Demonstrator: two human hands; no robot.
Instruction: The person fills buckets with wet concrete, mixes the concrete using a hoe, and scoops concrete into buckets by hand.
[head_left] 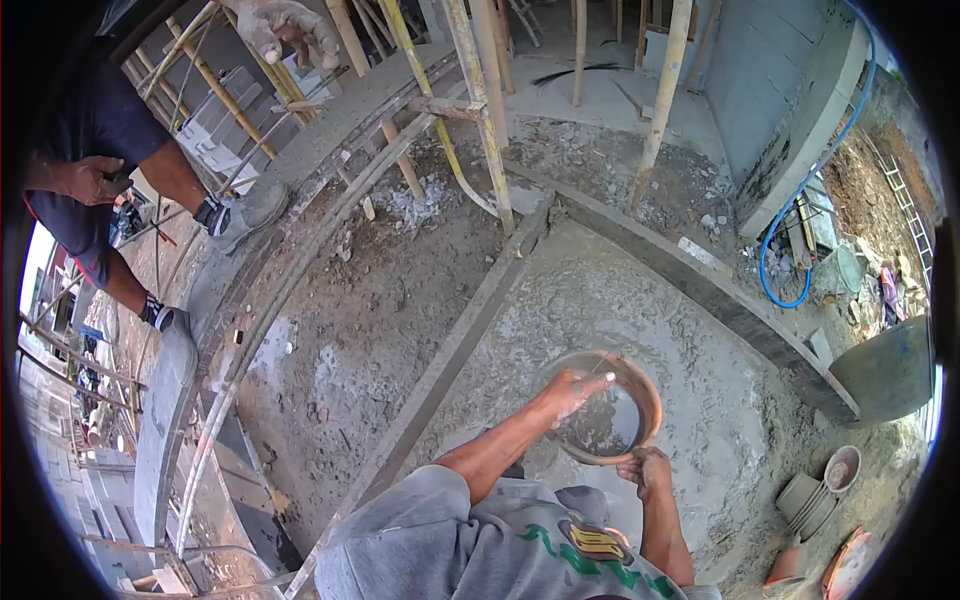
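A round orange-brown basin, grey and wet inside, is tilted above the wet concrete. My left hand is at its left rim, thumb pointing right across the opening and the other fingers partly hidden; it appears to grip the edge. At the lower right rim, my right hand is closed around the edge. Both hands are smeared with grey. Below the basin spreads wet grey concrete, bordered by narrow raised strips on the left and far sides.
Another person's legs stand on a curved ledge at left, and a grey-coated hand shows at the top. Yellow poles rise beyond. Stacked buckets, a large dark tub and a blue hose lie right.
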